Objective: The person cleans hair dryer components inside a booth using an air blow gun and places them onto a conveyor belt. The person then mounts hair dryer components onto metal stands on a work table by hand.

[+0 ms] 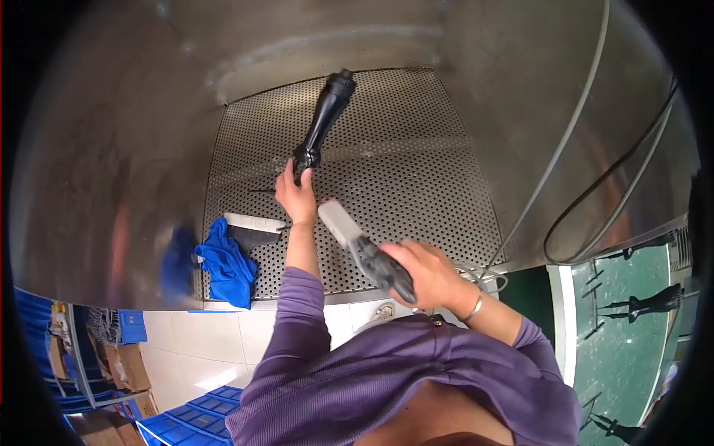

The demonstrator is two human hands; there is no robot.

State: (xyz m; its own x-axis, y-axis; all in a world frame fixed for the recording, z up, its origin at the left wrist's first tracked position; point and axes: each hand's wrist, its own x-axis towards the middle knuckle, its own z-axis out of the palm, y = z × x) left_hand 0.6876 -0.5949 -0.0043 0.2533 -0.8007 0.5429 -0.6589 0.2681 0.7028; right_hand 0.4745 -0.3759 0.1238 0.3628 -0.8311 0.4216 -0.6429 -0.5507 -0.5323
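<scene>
At far left, outside the metal booth, shelves [78,357] with cartons [128,366], then blue crates [195,418] on the pale floor [212,334]. Next, at the near left corner of the perforated metal tabletop [416,171], a crumpled blue cloth [227,266], partly over its near edge. Just beside the cloth, a white bar [255,222] lying roughly crosswise, with a dark flat piece [253,238] along its near side. Further right, left hand [297,195] closed around the narrow near end of the long black piece [322,123], fingers and thumb on opposite sides. Long axis of the black piece running away from the body and leaning slightly right, broad collared end farthest off, over the far half of the tabletop; contact with the tabletop impossible to tell. Right of that, a tool [364,249], slightly blurred, its pale end pointing away and left, its dark end gripped in the right hand [428,276], apart from the black piece. Beyond, a pale hose [569,134] and a black hose [580,199] along the right wall [513,82]; at far right, black parts [651,302] above a green floor [617,372].
</scene>
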